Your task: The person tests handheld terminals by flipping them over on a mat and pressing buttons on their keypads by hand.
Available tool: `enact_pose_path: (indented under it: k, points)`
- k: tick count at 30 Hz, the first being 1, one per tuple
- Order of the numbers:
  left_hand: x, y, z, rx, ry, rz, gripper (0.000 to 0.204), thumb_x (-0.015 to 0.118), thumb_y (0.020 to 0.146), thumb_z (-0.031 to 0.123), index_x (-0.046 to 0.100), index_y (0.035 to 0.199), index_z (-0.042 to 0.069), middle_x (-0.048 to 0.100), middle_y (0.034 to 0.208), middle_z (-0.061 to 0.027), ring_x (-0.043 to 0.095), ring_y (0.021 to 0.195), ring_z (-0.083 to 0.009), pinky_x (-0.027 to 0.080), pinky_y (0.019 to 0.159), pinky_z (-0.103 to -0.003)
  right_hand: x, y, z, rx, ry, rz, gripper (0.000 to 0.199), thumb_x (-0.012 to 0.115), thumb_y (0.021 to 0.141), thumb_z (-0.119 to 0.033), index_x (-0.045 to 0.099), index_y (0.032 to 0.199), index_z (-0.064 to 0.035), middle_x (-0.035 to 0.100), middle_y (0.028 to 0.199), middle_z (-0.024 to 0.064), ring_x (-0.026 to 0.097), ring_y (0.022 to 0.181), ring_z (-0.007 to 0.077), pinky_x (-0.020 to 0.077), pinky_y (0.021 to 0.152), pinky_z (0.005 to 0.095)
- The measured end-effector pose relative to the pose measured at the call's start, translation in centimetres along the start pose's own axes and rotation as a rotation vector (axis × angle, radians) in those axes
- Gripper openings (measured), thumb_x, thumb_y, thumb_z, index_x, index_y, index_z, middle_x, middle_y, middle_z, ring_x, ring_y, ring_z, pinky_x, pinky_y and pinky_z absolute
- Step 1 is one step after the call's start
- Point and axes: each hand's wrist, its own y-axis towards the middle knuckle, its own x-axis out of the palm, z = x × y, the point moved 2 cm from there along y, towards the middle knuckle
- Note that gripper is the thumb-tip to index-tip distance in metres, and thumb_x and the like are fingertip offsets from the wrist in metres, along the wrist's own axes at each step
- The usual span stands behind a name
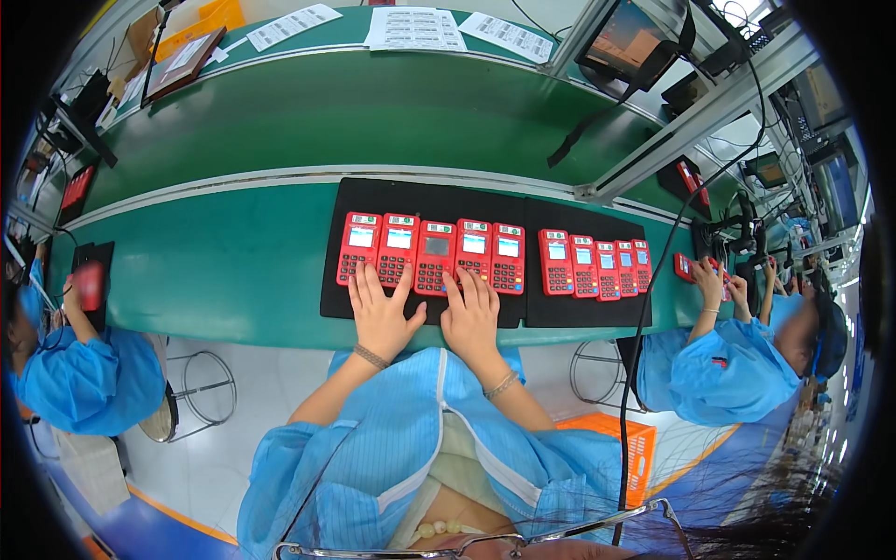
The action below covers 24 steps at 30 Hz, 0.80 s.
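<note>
We rest our left hand [381, 313] and right hand [471, 317] flat, fingers spread, on the near edge of the black rectangular foam mat [329, 280]. Our fingertips [403, 280] touch the keypads of the five red handheld payment terminals [436, 257] lined up just beyond them. Neither hand grips anything.

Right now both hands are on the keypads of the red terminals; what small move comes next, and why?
Probably slide both hands one terminal to the right. The left hand rests on the first two red terminals, the right hand near the middle of that row of five, and a second row of five on the adjoining black mat is untouched.
</note>
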Motion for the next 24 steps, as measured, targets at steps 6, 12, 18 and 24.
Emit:
enact_pose_path:
  k: [6,12,18,24]
  points:
    - [-0.5,0.7,-1.1,0.071,0.007,-0.063,0.082,0.078,0.072,0.048,0.053,0.146,0.023,0.038,0.141,-0.0346,0.033,0.136,-0.0527,0.023,0.116,-0.063,0.1,0.5,0.0,0.001,0.005,0.045,0.059,0.065,0.076,-0.011,0.058,0.134,-0.0084,0.053,0.138,0.0150,0.049,0.130,0.0327,0.0340,0.109,0.0522]
    - [-0.6,0.6,-1.3,0.089,0.009,-0.047,0.082,0.077,0.072,0.049,0.053,0.146,0.022,0.038,0.141,-0.0346,0.033,0.137,-0.0516,0.024,0.117,-0.062,0.1,0.4,0.0,-0.002,0.008,0.035,0.058,0.064,0.076,-0.011,0.058,0.134,-0.0080,0.053,0.137,0.0151,0.049,0.130,0.0328,0.0335,0.109,0.0526]
    - [-0.8,1.1,-1.2,0.097,0.003,-0.058,0.083,0.077,0.072,0.048,0.052,0.146,0.022,0.038,0.141,-0.0346,0.033,0.138,-0.0515,0.023,0.117,-0.062,0.1,0.5,0.0,0.002,-0.003,0.030,0.058,0.065,0.076,-0.011,0.058,0.134,-0.0087,0.053,0.137,0.0150,0.048,0.131,0.0328,0.0331,0.109,0.0524]
    - [-0.6,0.4,-1.4,0.103,0.003,-0.052,0.083,0.076,0.073,0.047,0.051,0.147,0.021,0.039,0.140,-0.0347,0.032,0.138,-0.0517,0.023,0.118,-0.062,0.2,0.4,-0.1,0.001,-0.002,0.039,0.057,0.065,0.076,-0.011,0.059,0.134,-0.0090,0.053,0.137,0.0144,0.048,0.131,0.0325,0.0333,0.109,0.0518]
